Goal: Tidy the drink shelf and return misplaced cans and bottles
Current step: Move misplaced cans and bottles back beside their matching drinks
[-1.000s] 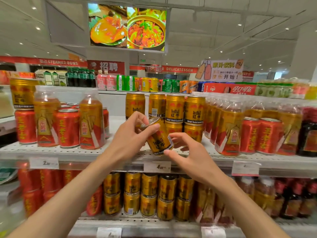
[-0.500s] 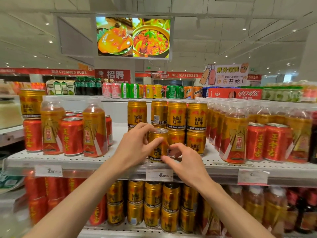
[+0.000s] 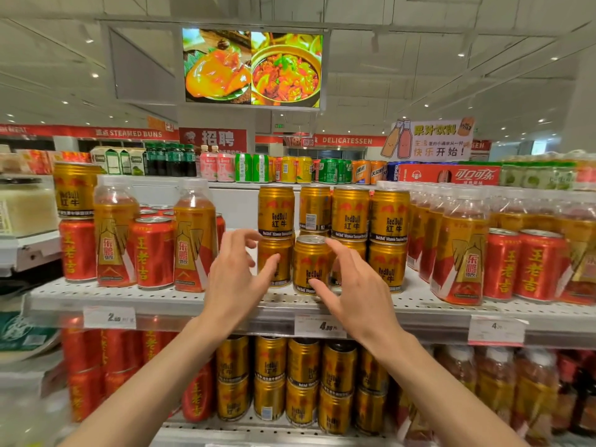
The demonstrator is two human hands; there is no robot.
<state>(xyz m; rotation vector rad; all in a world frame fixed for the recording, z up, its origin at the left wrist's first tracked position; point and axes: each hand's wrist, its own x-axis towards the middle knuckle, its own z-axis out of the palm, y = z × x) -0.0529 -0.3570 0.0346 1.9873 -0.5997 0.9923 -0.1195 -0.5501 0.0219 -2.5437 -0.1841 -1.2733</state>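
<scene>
A gold Red Bull can (image 3: 311,264) stands upright at the front of the white perforated shelf (image 3: 129,295), ahead of the stacked gold cans (image 3: 350,214). My left hand (image 3: 237,279) hovers just left of it with fingers spread, holding nothing. My right hand (image 3: 351,285) is just right of the can, fingers apart, its thumb in front of the can's lower label. Neither hand grips the can.
Red cans (image 3: 151,251) and orange bottles (image 3: 195,235) stand to the left, with one gold can (image 3: 74,188) stacked on a red can at far left. More orange bottles (image 3: 461,246) and red cans (image 3: 537,264) fill the right. The lower shelf holds gold cans (image 3: 303,382).
The gold can went from tilted in my left hand to upright on the shelf. Both hands have let go and opened beside it.
</scene>
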